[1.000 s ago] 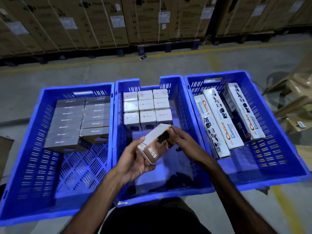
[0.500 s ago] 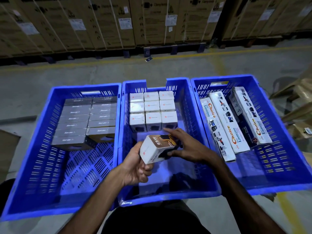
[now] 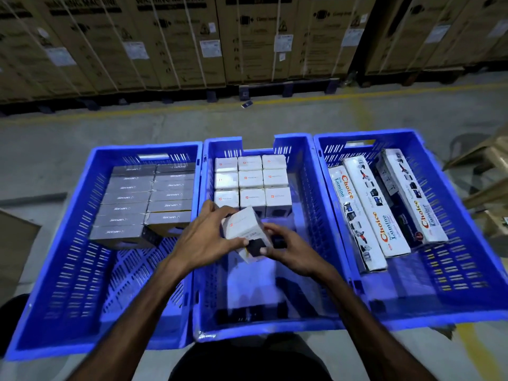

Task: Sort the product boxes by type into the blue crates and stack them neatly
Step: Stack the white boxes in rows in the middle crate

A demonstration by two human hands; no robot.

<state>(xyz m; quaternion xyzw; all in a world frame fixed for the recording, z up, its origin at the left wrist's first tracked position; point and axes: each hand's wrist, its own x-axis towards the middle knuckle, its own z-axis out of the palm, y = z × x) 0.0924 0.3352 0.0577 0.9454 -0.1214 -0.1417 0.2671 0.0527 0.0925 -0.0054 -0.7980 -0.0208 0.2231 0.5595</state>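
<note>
Three blue crates stand side by side on the floor. Over the middle crate (image 3: 313, 215), my left hand (image 3: 203, 237) and my right hand (image 3: 288, 248) both grip a small white box (image 3: 243, 226), tilted, just in front of the stacked small white boxes (image 3: 251, 180) at that crate's far end. The left crate (image 3: 55, 270) holds rows of dark grey boxes (image 3: 137, 199). In the right crate (image 3: 467, 257) lie long white "Choice" boxes (image 3: 365, 215).
Tall strapped cardboard cartons (image 3: 247, 37) on pallets line the far side behind a yellow floor line. Loose cardboard (image 3: 489, 166) sits at the right, and a brown carton corner (image 3: 16, 237) at the left. The near halves of all crates show bare bottoms.
The box has been turned in my hands so its white top faces up, and carried forward toward the stacked white boxes. My left hand now grips it from above.
</note>
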